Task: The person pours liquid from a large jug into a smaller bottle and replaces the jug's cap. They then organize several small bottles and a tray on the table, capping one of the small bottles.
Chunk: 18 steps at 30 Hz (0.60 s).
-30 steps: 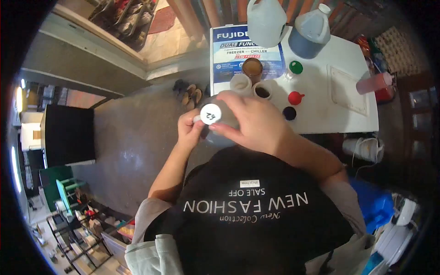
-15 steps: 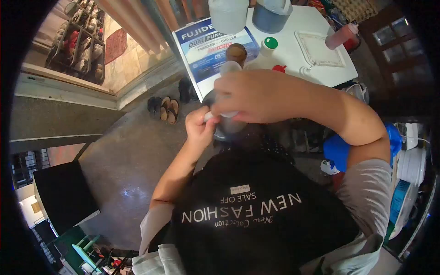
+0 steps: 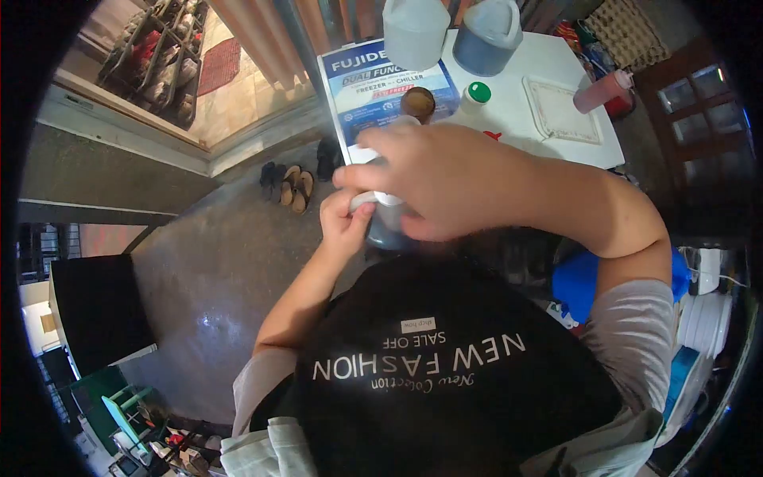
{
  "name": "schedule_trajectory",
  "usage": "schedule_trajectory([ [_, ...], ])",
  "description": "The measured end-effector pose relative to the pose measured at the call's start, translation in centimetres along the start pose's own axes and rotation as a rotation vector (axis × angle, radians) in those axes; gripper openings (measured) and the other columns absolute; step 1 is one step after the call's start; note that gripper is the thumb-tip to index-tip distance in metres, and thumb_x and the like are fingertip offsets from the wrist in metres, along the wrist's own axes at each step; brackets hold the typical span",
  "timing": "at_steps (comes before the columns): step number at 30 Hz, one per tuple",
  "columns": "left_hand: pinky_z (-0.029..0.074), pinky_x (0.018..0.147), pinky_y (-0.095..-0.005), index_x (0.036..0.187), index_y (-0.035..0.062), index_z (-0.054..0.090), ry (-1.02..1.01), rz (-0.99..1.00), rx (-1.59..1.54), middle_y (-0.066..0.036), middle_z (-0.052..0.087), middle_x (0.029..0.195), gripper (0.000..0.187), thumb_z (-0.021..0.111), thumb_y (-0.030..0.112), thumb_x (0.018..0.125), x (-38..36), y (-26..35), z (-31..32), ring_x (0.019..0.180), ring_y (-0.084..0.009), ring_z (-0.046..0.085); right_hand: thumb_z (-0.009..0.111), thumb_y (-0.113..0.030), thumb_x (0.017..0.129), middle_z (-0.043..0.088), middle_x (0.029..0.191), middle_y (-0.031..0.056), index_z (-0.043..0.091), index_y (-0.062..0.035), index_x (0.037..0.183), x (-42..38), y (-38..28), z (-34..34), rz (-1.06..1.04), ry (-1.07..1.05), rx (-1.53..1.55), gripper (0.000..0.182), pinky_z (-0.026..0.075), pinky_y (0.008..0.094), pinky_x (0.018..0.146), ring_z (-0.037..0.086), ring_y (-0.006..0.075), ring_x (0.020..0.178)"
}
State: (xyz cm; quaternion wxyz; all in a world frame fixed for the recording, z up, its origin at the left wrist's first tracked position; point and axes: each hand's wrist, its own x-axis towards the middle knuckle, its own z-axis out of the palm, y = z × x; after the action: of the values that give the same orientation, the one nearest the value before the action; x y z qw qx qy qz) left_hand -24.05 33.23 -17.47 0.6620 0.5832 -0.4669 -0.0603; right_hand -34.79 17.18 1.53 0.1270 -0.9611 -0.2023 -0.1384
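My left hand (image 3: 346,221) is closed on the white handle of a translucent plastic jug (image 3: 387,232) with bluish-grey sides, held in front of my chest at the table's near edge. Across the jug's top lies my right hand (image 3: 421,171), its fingers bent round the upper part and a little blurred. A white piece of the top shows below those fingers; the rest is hidden. Just beyond are a brown round-topped container (image 3: 418,102) and a small bottle with a green cap (image 3: 477,95). Something red (image 3: 493,135) peeks out behind my right wrist.
On the white table (image 3: 548,48) stand a white jug (image 3: 415,36), a dark blue jug (image 3: 486,40), a white framed panel (image 3: 563,110) and a pink bottle (image 3: 602,92). Slippers (image 3: 296,188) lie on the floor at left. A blue container (image 3: 574,282) is at right.
My right hand's fingers have shifted on the jug's top, with the index finger now stretched further left. More of the jug's bluish side shows. The camera view has tilted slightly.
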Motion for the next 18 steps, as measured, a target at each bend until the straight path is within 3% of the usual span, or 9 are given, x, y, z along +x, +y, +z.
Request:
schedule_trajectory([
  [2,0.042,0.058,-0.0324,0.083,0.0006,0.063,-0.055,-0.037,0.011,-0.008,0.057,0.068,0.037,0.064,0.037,0.093,-0.4,-0.9,-0.9,0.06,-0.0226,0.054,0.068,-0.027,0.081,0.067,0.074,0.0131,0.066,-0.0083,0.102,0.6,-0.1,-1.0,0.082,-0.082,-0.014,0.028,0.055,0.0441,0.06,0.068,0.0328,0.067],
  [4,0.042,0.06,-0.0313,0.085,0.0005,0.064,-0.104,-0.078,0.026,-0.008,0.058,0.07,0.038,0.064,0.037,0.093,-0.6,-1.0,-1.1,0.061,-0.022,0.054,0.071,-0.023,0.077,0.063,0.091,0.0136,0.066,-0.0086,0.097,2.0,-0.4,-1.6,0.166,-0.615,-0.056,0.025,0.055,0.0388,0.063,0.066,0.0307,0.082],
  [5,0.042,0.061,-0.0308,0.086,0.0002,0.064,-0.069,-0.071,0.007,-0.008,0.059,0.072,0.038,0.064,0.038,0.093,-0.7,-0.9,-1.0,0.064,-0.0209,0.055,0.071,-0.023,0.077,0.063,0.091,0.0136,0.066,-0.0086,0.097,1.7,-0.2,-1.6,0.155,-0.615,-0.054,0.025,0.055,0.0388,0.063,0.066,0.0307,0.082],
  [8,0.043,0.066,-0.0316,0.09,-0.0012,0.063,0.014,-0.103,-0.022,-0.009,0.061,0.08,0.039,0.064,0.038,0.093,-2.0,-1.6,-0.6,0.073,-0.0198,0.056,0.068,-0.019,0.078,0.061,0.096,0.0139,0.065,-0.0097,0.096,0.7,0.9,-0.4,0.003,-0.542,-0.067,0.021,0.055,0.0372,0.065,0.065,0.0285,0.089],
  [10,0.043,0.069,-0.0325,0.091,-0.0021,0.062,0.171,-0.131,-0.033,-0.011,0.061,0.083,0.038,0.064,0.036,0.093,-2.3,-1.4,0.1,0.077,-0.0208,0.057,0.064,-0.014,0.079,0.06,0.092,0.0123,0.063,-0.0086,0.09,0.3,2.0,0.5,-0.208,-0.122,0.361,0.012,0.052,0.0357,0.06,0.062,0.0267,0.09],
  [11,0.043,0.069,-0.0325,0.091,-0.0021,0.062,0.178,-0.133,-0.032,-0.011,0.061,0.083,0.038,0.064,0.036,0.093,-2.2,-1.3,0.4,0.077,-0.0208,0.057,0.064,-0.014,0.079,0.06,0.092,0.0123,0.063,-0.0086,0.09,0.0,2.5,0.5,-0.213,-0.126,0.364,0.012,0.052,0.0357,0.06,0.062,0.0267,0.09],
  [14,0.042,0.067,-0.0351,0.086,-0.0019,0.061,0.141,-0.005,0.115,-0.01,0.057,0.079,0.039,0.061,0.037,0.094,-0.7,0.5,0.7,0.074,-0.0235,0.055,0.068,-0.015,0.075,0.058,0.091,0.0094,0.06,-0.0088,0.088,-1.4,4.2,0.1,-0.447,0.155,0.176,0.017,0.05,0.0358,0.062,0.059,0.0255,0.09],
  [16,0.04,0.065,-0.0358,0.083,-0.0006,0.06,0.103,-0.019,0.176,-0.009,0.055,0.075,0.043,0.059,0.041,0.095,-0.9,0.0,0.4,0.07,-0.0238,0.053,0.071,-0.014,0.075,0.06,0.095,0.0106,0.061,-0.0108,0.093,-5.2,6.6,0.8,0.05,0.009,0.288,0.022,0.05,0.0434,0.074,0.063,0.0308,0.086],
  [18,0.039,0.063,-0.0354,0.081,0.0006,0.06,0.157,-0.024,0.217,-0.008,0.054,0.072,0.047,0.058,0.045,0.094,-1.0,0.0,0.8,0.068,-0.0229,0.052,0.079,-0.018,0.067,0.056,0.089,0.0072,0.059,-0.0081,0.095,-9.7,8.5,5.0,0.315,0.009,0.606,0.036,0.048,0.0355,0.073,0.059,0.0229,0.083],
])
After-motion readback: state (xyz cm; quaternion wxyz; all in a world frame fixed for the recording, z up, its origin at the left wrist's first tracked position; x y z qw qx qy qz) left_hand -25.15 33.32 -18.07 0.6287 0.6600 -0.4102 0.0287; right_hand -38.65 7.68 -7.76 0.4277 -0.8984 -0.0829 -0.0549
